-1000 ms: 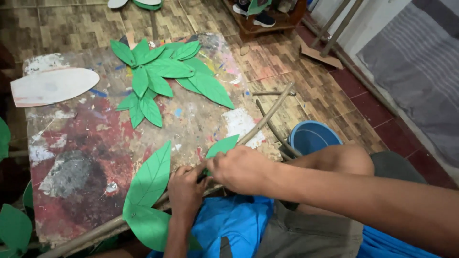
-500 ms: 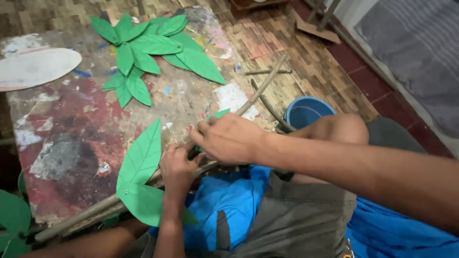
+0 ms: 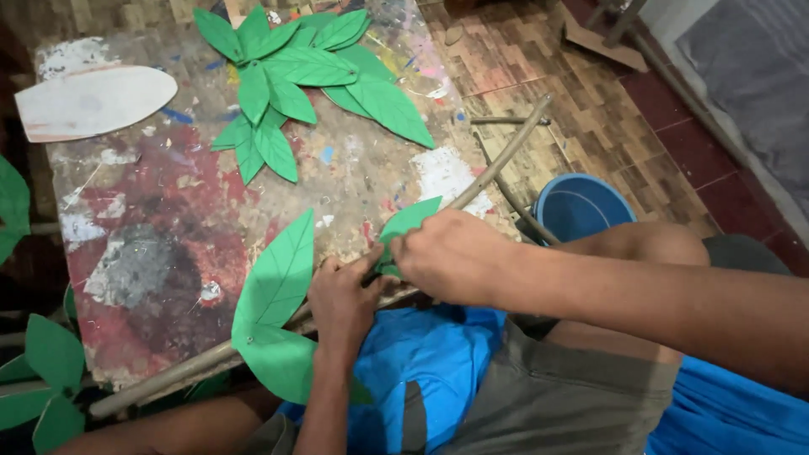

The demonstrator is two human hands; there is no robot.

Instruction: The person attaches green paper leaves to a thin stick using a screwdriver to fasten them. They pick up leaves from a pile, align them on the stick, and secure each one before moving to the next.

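Note:
A long thin wooden stick [image 3: 502,157] lies slanted across the near edge of a paint-stained board [image 3: 168,253]. Two green paper leaves [image 3: 278,278] are fixed to it on the left. My left hand [image 3: 341,299] grips the stick from below, just right of those leaves. My right hand [image 3: 451,257] pinches a third green leaf [image 3: 410,221] against the stick. Both hands are almost touching. The leaf's base is hidden under my fingers.
A pile of several green paper leaves [image 3: 295,80] lies at the board's far side. A white leaf-shaped cutout [image 3: 88,101] sits at the far left. A blue bucket [image 3: 581,206] stands on the floor beside my knee. More green leaves [image 3: 38,371] show at the left edge.
The view has shifted a little. My hands stay together on the stick, the right hand still pressing the small leaf onto it.

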